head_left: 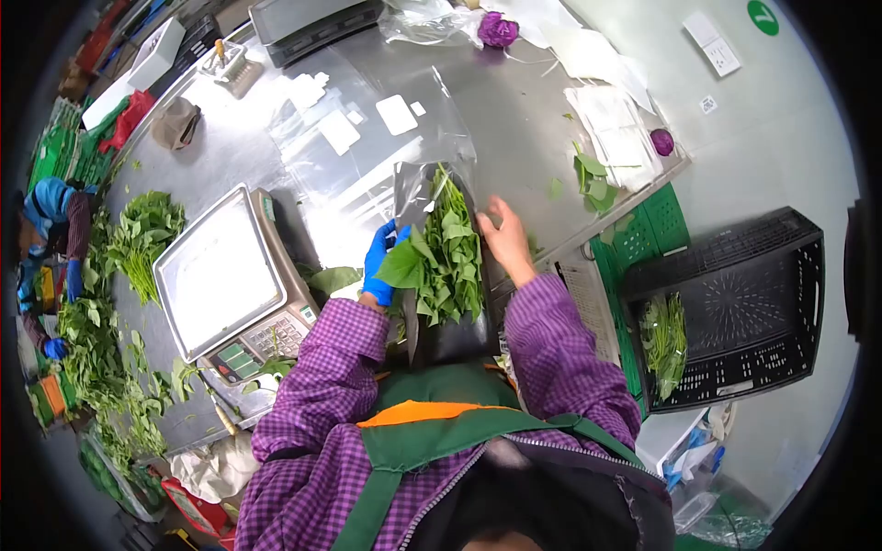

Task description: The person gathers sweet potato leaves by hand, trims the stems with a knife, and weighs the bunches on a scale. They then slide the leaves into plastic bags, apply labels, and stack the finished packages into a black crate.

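A bundle of leafy greens [450,248] lies lengthwise in a black trough [441,342] in front of my body, stems pointing away from me. Clear plastic [457,151], which looks like a bag, surrounds the trough's far end. My left hand [379,261], in a blue glove, is at the trough's left side, fingers apart beside a large leaf; some fingertips are hidden there. On the right side, my bare right hand [503,237] is open, with curved fingers close to the trough's edge and nothing in them.
A weighing scale [225,271] stands left of the trough, with loose greens [147,234] beyond it. Flat clear bags [331,110] cover part of the metal table. At right, a black crate [735,312] contains bagged greens [664,344]. A co-worker's gloved hand [57,348] is at far left.
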Action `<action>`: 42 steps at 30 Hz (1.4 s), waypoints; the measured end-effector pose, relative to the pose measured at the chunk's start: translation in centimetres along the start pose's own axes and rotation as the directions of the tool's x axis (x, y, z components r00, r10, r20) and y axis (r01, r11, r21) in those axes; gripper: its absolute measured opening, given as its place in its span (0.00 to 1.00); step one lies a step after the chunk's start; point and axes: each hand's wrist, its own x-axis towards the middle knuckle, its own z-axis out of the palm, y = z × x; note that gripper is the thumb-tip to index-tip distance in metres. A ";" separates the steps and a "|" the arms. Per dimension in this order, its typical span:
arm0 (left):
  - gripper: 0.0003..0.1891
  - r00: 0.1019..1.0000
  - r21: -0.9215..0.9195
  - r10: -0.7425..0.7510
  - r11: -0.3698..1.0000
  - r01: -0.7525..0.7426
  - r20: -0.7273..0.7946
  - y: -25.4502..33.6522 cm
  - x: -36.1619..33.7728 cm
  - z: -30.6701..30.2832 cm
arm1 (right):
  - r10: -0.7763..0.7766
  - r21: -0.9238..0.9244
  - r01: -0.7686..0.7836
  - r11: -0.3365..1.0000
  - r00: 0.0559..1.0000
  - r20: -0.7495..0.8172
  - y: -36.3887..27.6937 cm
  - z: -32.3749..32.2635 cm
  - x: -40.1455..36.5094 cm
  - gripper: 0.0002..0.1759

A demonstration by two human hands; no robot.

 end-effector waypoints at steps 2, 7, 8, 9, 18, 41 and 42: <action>0.21 0.915 0.720 0.396 0.657 -0.226 -0.073 2.2 -1.9 1.2 | 0.069 0.031 -0.073 0.997 0.990 0.120 -1.3 -0.1 0.7 0.19; 0.13 0.796 0.486 0.589 0.659 -0.574 0.141 3.0 -1.5 1.3 | 0.020 0.022 -0.026 0.999 0.976 0.218 -5.5 -1.7 -1.9 0.09; 0.12 0.805 0.462 0.584 0.689 -0.558 0.101 3.5 -2.3 1.8 | -0.024 -0.030 0.031 0.999 0.978 0.206 -5.9 -1.9 -2.7 0.08; 0.11 0.813 0.437 0.578 0.717 -0.544 0.063 3.7 -3.0 2.1 | -0.014 -0.065 0.030 0.997 0.971 0.238 -6.0 -2.3 -3.5 0.08; 0.08 0.707 0.537 0.671 0.519 -0.665 0.226 6.4 -13.0 2.1 | -0.037 -0.165 0.101 0.981 0.934 0.354 -5.9 -5.0 -9.8 0.08; 0.68 0.619 0.272 0.385 0.653 -0.707 0.684 19.1 -6.4 -0.1 | -0.084 0.600 -0.007 0.800 0.989 0.124 -19.7 -15.3 0.2 0.12; 0.65 0.642 0.196 0.337 0.766 -0.612 0.689 16.7 -5.9 0.3 | -0.280 0.354 0.263 0.898 0.960 -0.003 -19.8 -15.7 0.0 0.12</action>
